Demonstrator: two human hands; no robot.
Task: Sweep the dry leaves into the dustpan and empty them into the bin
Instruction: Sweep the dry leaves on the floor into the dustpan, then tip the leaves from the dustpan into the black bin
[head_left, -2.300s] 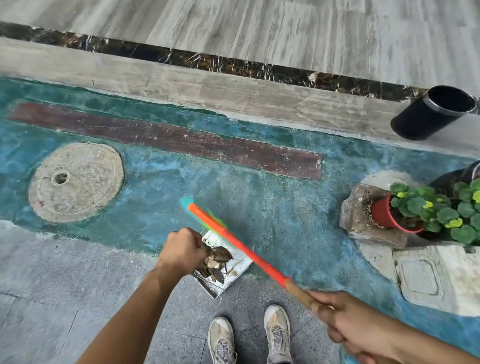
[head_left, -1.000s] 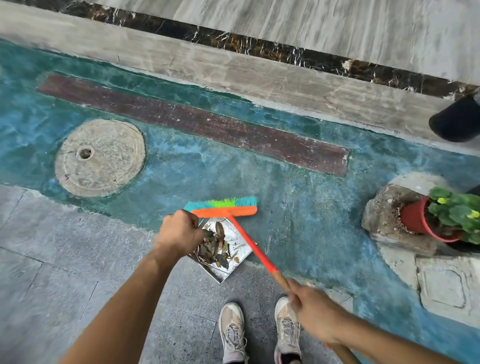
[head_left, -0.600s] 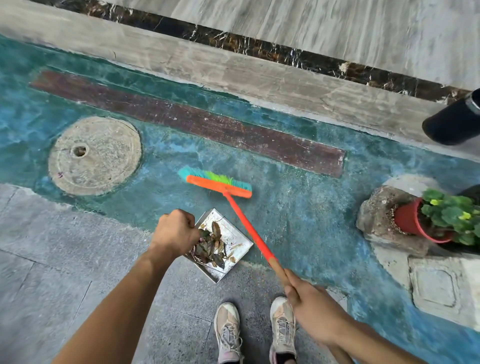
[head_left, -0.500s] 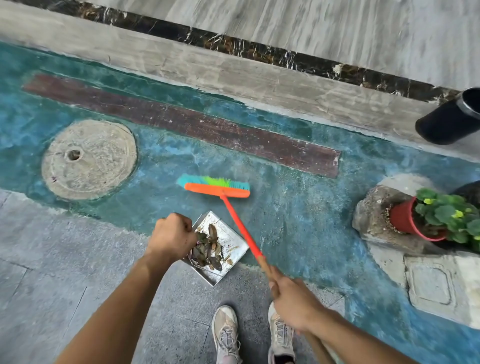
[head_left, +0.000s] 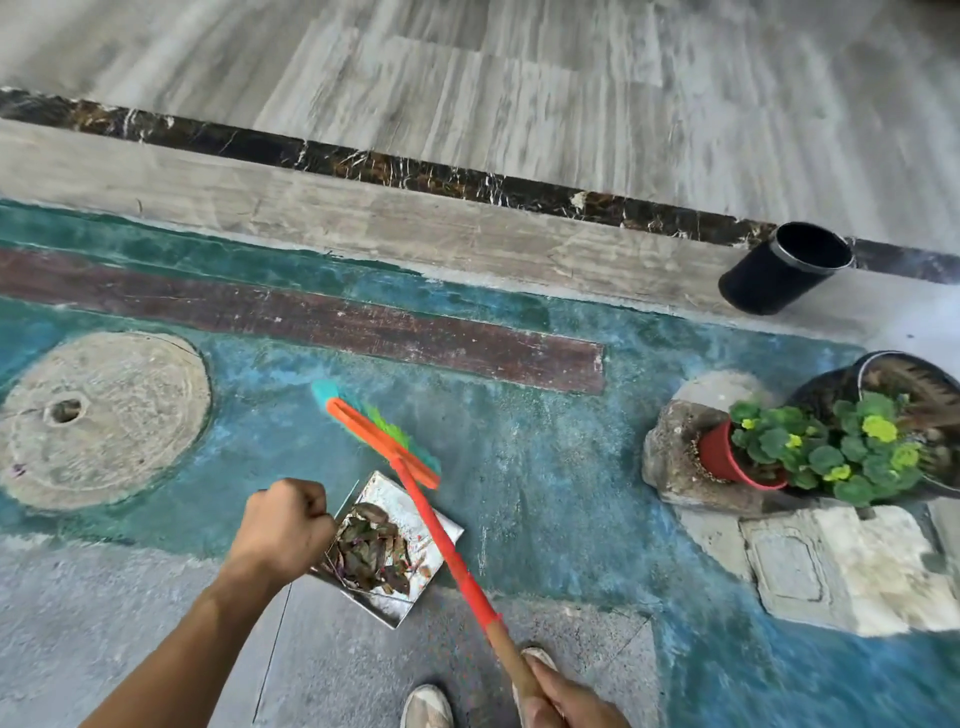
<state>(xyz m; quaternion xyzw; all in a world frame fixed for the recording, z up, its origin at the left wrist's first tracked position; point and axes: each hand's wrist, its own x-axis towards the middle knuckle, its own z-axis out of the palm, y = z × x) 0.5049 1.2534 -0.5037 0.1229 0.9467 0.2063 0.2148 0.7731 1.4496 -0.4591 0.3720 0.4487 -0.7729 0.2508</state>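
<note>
A square metal dustpan (head_left: 415, 519) lies on the ground in front of my feet, with a heap of dry brown leaves (head_left: 375, 552) in it. My left hand (head_left: 284, 525) is closed on the dustpan's left side; its handle is hidden under the fist. A broom (head_left: 382, 434) with an orange head, green and teal bristles and an orange stick crosses over the pan's far right edge. My right hand (head_left: 566, 701) grips the wooden end of the stick at the bottom edge. A black round bin (head_left: 779, 273) stands open at the far right on the stone step.
A round stone cover (head_left: 98, 415) is set in the teal-painted ground at left. A red pot with a green plant (head_left: 810, 452) leans on a rock (head_left: 670, 457) at right, beside a dark planter (head_left: 904, 374). A raised stone step (head_left: 363, 218) runs across behind.
The broom head has turned from lying across to slanting and has come back against the dustpan's far edge. The view has shifted so that the whole bin shows. My left hand stays on the dustpan.
</note>
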